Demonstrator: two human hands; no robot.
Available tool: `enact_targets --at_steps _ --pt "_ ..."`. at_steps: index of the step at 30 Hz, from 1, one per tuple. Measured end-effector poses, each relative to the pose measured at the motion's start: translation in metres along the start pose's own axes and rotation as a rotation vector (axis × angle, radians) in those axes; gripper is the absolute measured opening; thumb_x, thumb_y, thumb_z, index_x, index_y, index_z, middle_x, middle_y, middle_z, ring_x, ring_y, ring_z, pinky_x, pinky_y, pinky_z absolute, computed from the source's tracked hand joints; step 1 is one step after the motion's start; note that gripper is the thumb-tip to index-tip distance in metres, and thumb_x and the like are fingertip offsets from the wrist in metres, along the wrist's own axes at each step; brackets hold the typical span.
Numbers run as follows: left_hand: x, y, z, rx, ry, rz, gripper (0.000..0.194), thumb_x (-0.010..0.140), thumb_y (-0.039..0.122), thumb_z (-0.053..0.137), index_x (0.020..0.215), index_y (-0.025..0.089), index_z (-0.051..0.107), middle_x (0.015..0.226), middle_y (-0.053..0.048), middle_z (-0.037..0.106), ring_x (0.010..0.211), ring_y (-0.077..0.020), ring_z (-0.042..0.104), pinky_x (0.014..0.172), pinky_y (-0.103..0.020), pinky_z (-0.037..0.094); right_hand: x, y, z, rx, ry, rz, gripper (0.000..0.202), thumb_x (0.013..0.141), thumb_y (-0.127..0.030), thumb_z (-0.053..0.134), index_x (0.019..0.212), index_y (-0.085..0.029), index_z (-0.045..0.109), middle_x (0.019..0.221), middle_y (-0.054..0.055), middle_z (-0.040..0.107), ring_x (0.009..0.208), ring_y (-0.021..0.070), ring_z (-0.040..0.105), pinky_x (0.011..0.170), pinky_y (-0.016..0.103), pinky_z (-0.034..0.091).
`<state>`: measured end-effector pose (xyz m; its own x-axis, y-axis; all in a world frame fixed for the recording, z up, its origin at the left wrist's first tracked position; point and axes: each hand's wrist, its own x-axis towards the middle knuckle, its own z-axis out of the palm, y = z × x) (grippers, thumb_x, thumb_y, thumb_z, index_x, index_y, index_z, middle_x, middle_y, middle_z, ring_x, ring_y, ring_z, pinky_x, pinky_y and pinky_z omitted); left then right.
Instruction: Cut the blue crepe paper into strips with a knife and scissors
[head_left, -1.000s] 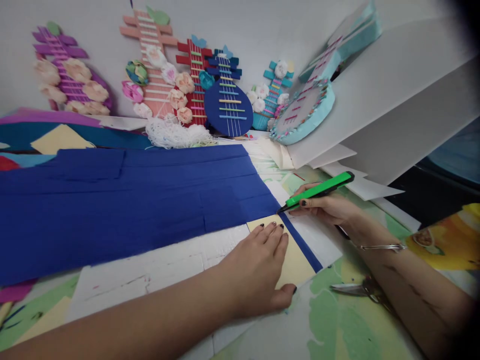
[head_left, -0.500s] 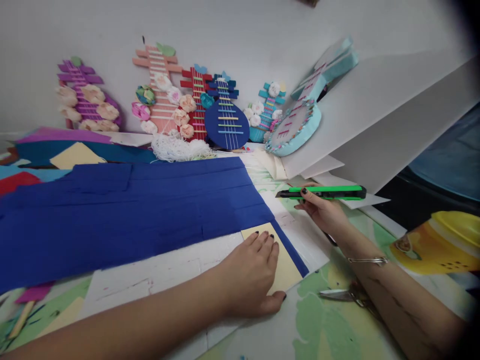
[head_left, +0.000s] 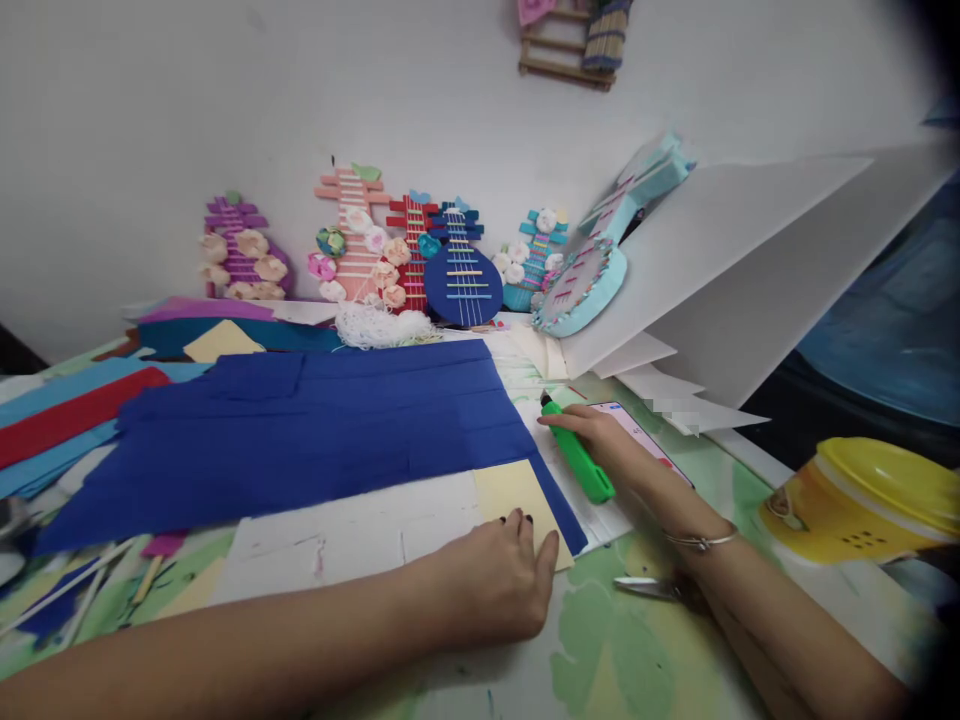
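Note:
My left hand [head_left: 499, 580] rests on the lower part of a cream card [head_left: 510, 487], its fingers bent and its thumb apart from them. The card lies over a white sheet [head_left: 360, 520] beside a large spread of dark blue paper [head_left: 360, 420]. To the right, my right hand [head_left: 611, 440] has its fingers across a green utility knife [head_left: 577, 455]. The knife slants over the sheet's right side, its dark tip toward the back. Part of the grip is hidden behind the hand. Just beyond that hand lies a phone [head_left: 645, 440] with a lit screen.
Scissors [head_left: 646, 587] lie beside my right forearm, near a yellow lidded tub [head_left: 832, 500]. White boards [head_left: 720, 270] lean at right. Several decorated model string instruments, including a blue one [head_left: 463, 270], stand along the wall. Red paper [head_left: 82, 415] and scraps lie at left.
My right hand has lowered toward me, and the utility knife has turned from level to slanting. My left hand has slid down the card, its fingers more bent. The view has shifted.

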<state>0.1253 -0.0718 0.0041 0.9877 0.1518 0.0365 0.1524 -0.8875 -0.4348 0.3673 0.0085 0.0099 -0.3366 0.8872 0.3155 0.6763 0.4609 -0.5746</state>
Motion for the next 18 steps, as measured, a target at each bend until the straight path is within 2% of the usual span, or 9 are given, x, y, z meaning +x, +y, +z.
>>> enact_targets --at_steps 4,7,10,12,15,17,18 --pt "-0.009 0.001 -0.011 0.004 -0.018 0.011 0.046 0.091 0.009 0.037 0.134 -0.007 0.042 0.105 -0.034 0.064 0.096 -0.0380 0.067 0.060 -0.041 0.057 0.000 0.006 -0.002 -0.259 -0.134 -0.091 0.057 0.076 0.001 0.041 0.117 -0.026 0.069 0.101 0.008 0.067 0.090 0.0211 0.060 0.084 0.033 0.046" --pt "-0.015 -0.001 -0.019 -0.072 -0.042 -0.033 0.046 0.090 0.007 0.040 0.135 -0.001 0.042 0.100 -0.027 0.066 0.094 -0.0324 0.067 0.057 -0.036 0.055 0.001 0.012 -0.005 -0.324 -0.150 -0.095 0.059 0.071 0.005 0.042 0.110 -0.026 0.073 0.098 0.009 0.069 0.092 0.0226 0.060 0.086 0.034 0.045" --pt "-0.014 -0.003 -0.021 -0.181 -0.031 -0.122 0.039 0.090 0.009 0.042 0.129 0.003 0.048 0.098 -0.021 0.067 0.094 -0.0267 0.065 0.069 -0.036 0.055 0.003 0.013 -0.007 -0.357 -0.128 -0.074 0.061 0.064 0.008 0.043 0.102 -0.026 0.076 0.092 0.008 0.072 0.093 0.0243 0.062 0.092 0.037 0.043" --pt "-0.008 -0.006 -0.020 -0.237 -0.027 -0.176 0.037 0.091 0.018 0.046 0.125 0.003 0.051 0.102 -0.019 0.066 0.100 -0.0272 0.062 0.082 -0.040 0.052 0.004 0.010 -0.007 -0.373 -0.093 -0.044 0.060 0.063 0.009 0.043 0.098 -0.024 0.078 0.097 0.009 0.073 0.097 0.0259 0.063 0.094 0.038 0.042" --pt "0.002 -0.012 -0.017 -0.314 -0.034 -0.190 0.059 0.092 0.047 0.049 0.136 0.008 0.043 0.134 -0.019 0.053 0.129 -0.0322 0.043 0.103 -0.049 0.038 0.006 0.003 -0.002 -0.379 -0.029 0.008 0.053 0.066 0.008 0.043 0.095 -0.020 0.078 0.109 0.010 0.072 0.105 0.0277 0.062 0.095 0.038 0.043" --pt "0.007 -0.014 -0.013 -0.365 -0.067 -0.185 0.065 0.093 0.056 0.043 0.142 0.013 0.036 0.145 -0.014 0.043 0.139 -0.0315 0.029 0.108 -0.052 0.030 0.006 -0.004 0.005 -0.370 0.001 0.038 0.047 0.070 0.005 0.045 0.096 -0.018 0.076 0.112 0.010 0.072 0.106 0.0267 0.063 0.095 0.038 0.043" --pt "0.008 -0.014 -0.011 -0.383 -0.081 -0.184 0.065 0.094 0.056 0.041 0.143 0.014 0.035 0.146 -0.013 0.042 0.140 -0.0306 0.027 0.109 -0.052 0.028 0.007 -0.008 0.008 -0.363 0.010 0.052 0.044 0.072 0.003 0.046 0.097 -0.017 0.075 0.111 0.010 0.072 0.105 0.0258 0.064 0.094 0.037 0.044"
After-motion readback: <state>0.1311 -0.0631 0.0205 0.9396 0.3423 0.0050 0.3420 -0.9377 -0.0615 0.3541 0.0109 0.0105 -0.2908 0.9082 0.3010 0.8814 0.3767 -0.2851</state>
